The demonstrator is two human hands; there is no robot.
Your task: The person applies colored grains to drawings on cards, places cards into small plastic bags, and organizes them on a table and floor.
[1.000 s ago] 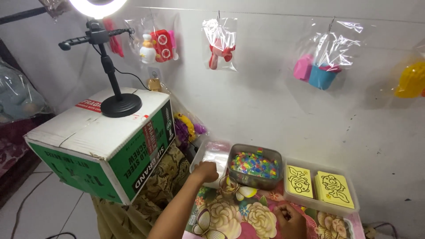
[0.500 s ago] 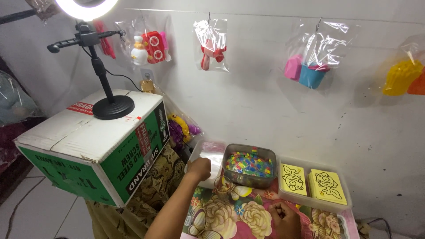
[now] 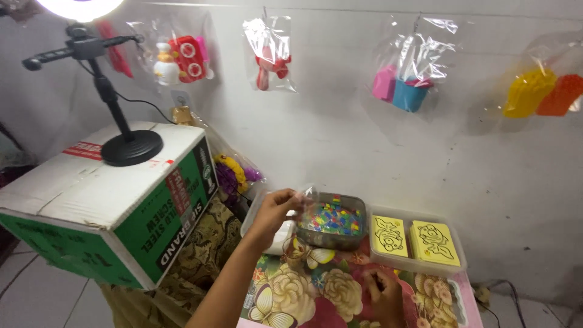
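The left hand [image 3: 276, 206] pinches a small clear plastic bag [image 3: 308, 195] between its fingertips, just above the left rim of the metal tray [image 3: 358, 209] of coloured beads [image 3: 331, 218]. The right hand [image 3: 384, 294] rests curled on the floral tablecloth [image 3: 303, 291], whether it holds anything I cannot tell. Yellow cards [image 3: 413, 238] lie in a clear tray [image 3: 419, 265] beside.
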